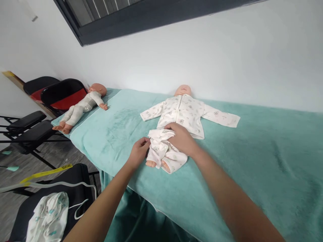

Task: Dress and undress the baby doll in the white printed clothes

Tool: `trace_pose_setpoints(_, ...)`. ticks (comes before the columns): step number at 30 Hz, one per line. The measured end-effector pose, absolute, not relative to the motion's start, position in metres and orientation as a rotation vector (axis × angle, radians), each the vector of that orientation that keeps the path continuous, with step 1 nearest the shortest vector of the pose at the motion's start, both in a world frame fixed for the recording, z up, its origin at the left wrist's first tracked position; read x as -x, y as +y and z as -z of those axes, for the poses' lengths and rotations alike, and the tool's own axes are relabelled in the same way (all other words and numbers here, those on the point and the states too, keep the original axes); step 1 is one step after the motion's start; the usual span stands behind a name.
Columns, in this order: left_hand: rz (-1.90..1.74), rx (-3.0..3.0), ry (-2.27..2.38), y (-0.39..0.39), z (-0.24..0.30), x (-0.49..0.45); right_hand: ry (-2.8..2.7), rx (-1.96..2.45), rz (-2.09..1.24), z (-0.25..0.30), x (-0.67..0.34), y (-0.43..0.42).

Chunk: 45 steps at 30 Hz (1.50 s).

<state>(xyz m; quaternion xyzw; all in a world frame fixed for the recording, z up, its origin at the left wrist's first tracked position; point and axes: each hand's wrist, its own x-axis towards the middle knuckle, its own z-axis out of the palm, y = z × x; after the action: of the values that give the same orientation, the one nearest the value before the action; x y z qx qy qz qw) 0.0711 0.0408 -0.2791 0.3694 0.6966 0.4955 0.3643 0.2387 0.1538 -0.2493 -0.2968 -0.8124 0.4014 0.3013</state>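
A baby doll (183, 89) lies on its back, wearing a white printed jacket (179, 112) with its sleeves spread out to both sides. White printed baby trousers (178, 159) are bunched around its legs, and the doll's feet (150, 163) poke out at the near end. My left hand (139, 151) is closed at the left edge of the trousers, with thumb and fingers pinching the cloth. Over the top of the trousers, just below the jacket hem, my right hand (181, 138) is bent round the gathered fabric; its fingertips are partly hidden.
Green cloth (252, 168) covers the table, which stands against a white wall. A second doll (84, 106) in a white suit lies at the left end. Black folding chairs (63, 92) stand to the left; one near me bears folded printed cloth (49, 215) and a white cord.
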Motion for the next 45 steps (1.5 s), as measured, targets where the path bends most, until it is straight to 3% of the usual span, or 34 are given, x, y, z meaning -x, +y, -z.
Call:
trace_pose_setpoints(6,-1.37,-1.148,1.998,0.054,0.292,-0.079,-2.141,0.778,-0.825,0.247,-0.243,0.156)
trace_pose_setpoints(16,-1.662,-0.858,1.854,0.048,0.299,-0.076,-2.044,0.527,-1.372,0.221,-0.267,0.166)
trace_pose_setpoints(18,-1.721,-0.797,1.786,0.052,0.296,-0.072,-1.938,0.658,-1.253,0.22,-0.277,0.175)
trace_pose_setpoints(22,-1.736,-0.827,1.841,0.077,0.28,-0.061,-2.067,0.925,-0.699,0.228,-0.287,0.19)
trace_pose_setpoints(27,-1.364,-1.38,1.777,0.121,0.256,-0.065,-2.315,1.084,-0.222,0.243,-0.27,0.179)
trace_pose_setpoints(30,-1.134,-1.798,1.724,0.13,0.25,-0.076,-2.355,1.126,-0.147,0.247,-0.257,0.168)
trace_pose_setpoints(33,-1.089,-1.939,1.813,0.127,0.249,-0.08,-2.197,1.199,-0.309,0.255,-0.258,0.166)
trace_pose_setpoints(36,-1.333,-1.665,1.899,0.126,0.254,-0.065,-1.728,1.249,-0.665,0.269,-0.284,0.172)
trace_pose_setpoints(39,-1.69,-0.972,1.797,0.125,0.266,-0.035,-1.144,1.277,-0.898,0.284,-0.331,0.176)
trace_pose_setpoints(41,-1.801,-0.664,1.684,0.121,0.276,-0.016,-0.948,1.379,-0.754,0.292,-0.359,0.172)
trace_pose_setpoints(45,-1.811,-0.7,1.613,0.1,0.286,-0.007,-0.961,1.446,-0.564,0.298,-0.376,0.151)
